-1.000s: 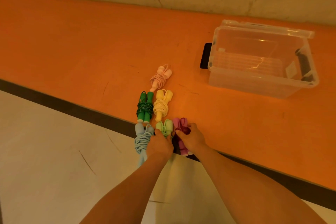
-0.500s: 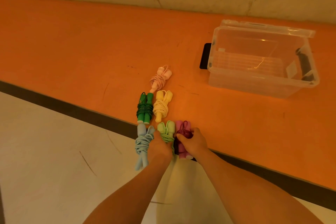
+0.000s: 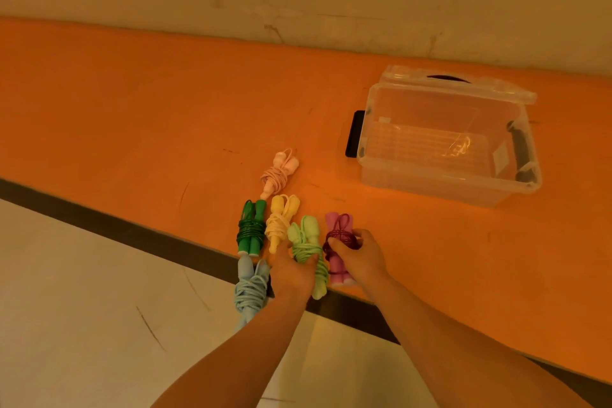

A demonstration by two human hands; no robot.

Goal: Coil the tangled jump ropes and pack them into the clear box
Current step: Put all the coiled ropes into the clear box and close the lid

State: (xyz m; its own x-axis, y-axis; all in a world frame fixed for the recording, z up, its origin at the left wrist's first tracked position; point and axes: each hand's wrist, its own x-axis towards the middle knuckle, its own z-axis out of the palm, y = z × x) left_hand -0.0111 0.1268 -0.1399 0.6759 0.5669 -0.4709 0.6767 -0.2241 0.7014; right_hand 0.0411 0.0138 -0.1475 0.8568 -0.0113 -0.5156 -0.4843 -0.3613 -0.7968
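1. Six coiled jump ropes lie in front of and left of the clear box [image 3: 447,156], which stands open on the orange mat [image 3: 132,109].
2. Right hand [image 3: 359,257]: fingers curled around the magenta rope [image 3: 337,242], nearest the box.
3. Left hand [image 3: 293,270]: grips the light-green rope [image 3: 306,242], beside the magenta one.
4. Green rope [image 3: 251,232], yellow rope [image 3: 281,222], pink rope [image 3: 280,172] and blue rope [image 3: 250,291]: unheld, farther left of the box.

Single head-worn view; looks forward and down, close above the orange surface [image 3: 132,116].
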